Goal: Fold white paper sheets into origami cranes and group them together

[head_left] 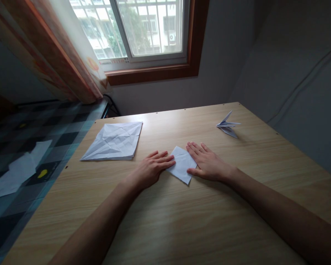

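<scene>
A small folded sheet of white paper (181,164) lies on the wooden table (165,224), one corner pointing toward me. My left hand (156,166) rests palm down at its left side, fingertips over the paper's edge. On the opposite side my right hand (204,160) lies flat, its fingers and thumb spread and touching the right edge. Neither hand grips the paper. Parts of its left and right edges are hidden beneath the fingers.
Creased white sheets (117,141) lie at the table's back left. A folded paper figure (227,125) with pointed flaps stands at the back right. Left of the table, loose white papers (22,169) lie on a checked cloth (5,224). A window (151,29) is behind.
</scene>
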A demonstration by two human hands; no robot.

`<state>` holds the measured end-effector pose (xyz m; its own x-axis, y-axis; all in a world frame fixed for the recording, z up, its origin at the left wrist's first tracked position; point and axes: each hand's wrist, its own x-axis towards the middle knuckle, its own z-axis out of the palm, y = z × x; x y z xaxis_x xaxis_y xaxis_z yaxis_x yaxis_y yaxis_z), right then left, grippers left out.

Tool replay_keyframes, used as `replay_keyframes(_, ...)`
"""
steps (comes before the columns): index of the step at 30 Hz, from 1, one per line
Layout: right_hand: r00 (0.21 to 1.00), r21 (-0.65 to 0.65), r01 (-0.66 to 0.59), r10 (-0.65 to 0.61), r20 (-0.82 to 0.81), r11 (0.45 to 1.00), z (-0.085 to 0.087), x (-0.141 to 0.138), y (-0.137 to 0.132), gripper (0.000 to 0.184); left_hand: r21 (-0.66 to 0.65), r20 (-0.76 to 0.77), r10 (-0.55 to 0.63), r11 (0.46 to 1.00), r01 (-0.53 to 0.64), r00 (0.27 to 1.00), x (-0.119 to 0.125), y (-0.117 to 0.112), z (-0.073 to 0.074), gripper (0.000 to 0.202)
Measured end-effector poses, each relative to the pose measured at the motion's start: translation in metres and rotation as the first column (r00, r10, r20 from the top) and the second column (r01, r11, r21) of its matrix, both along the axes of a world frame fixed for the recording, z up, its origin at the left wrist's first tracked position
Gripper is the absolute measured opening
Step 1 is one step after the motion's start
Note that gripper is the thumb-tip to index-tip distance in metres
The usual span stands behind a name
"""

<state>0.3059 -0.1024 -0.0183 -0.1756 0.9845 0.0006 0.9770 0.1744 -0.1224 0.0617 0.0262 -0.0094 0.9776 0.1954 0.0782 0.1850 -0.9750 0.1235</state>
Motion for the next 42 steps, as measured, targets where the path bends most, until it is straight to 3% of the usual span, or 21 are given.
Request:
replay_keyframes(9, 1.000, 0.054, 0.014, -0.014, -0.009, 0.998, -0.004, 0.014, 0.000, 0.075, 0.018, 0.149, -0.014, 1.000, 0.011, 0.989, -0.001, 0.002, 0.001, 0.041)
replay_keyframes(15, 0.989, 0.280, 0.114, -0.084, -0.118, 0.953, -0.008, 0.026, 0.005, 0.053, 0.002, 0.202, -0.033, 0.999, 0.033, 0.979, 0.001, -0.009, 0.010, 0.032)
replay_keyframes(18, 0.978, 0.394, 0.087, -0.003, -0.208, 0.915, -0.006, 0.022, 0.004, 0.042, 0.007, 0.198, -0.052, 0.999, 0.052, 0.979, 0.003, -0.011, 0.011, 0.029)
replay_keyframes(22, 0.960, 0.491, -0.081, 0.199, -0.195, 0.867, -0.001, 0.007, -0.001, 0.031, 0.001, 0.186, -0.059, 0.998, 0.059, 0.981, 0.004, -0.012, 0.009, 0.038)
replay_keyframes(29, 0.934, 0.459, -0.254, 0.340, -0.113, 0.852, -0.002, -0.008, -0.003, 0.022, 0.065, 0.201, -0.083, 0.995, 0.071, 0.976, 0.007, -0.016, 0.010, 0.029)
replay_keyframes(38, 0.957, 0.417, -0.171, 0.251, -0.146, 0.893, -0.002, -0.010, -0.002, 0.022, 0.102, 0.283, -0.069, 0.994, 0.042, 0.957, 0.010, -0.015, 0.004, 0.023)
replay_keyframes(42, 0.977, 0.383, -0.077, 0.146, -0.153, 0.921, 0.000, -0.013, -0.001, 0.024, 0.010, 0.313, 0.045, 0.999, -0.050, 0.949, 0.013, -0.013, 0.001, 0.024)
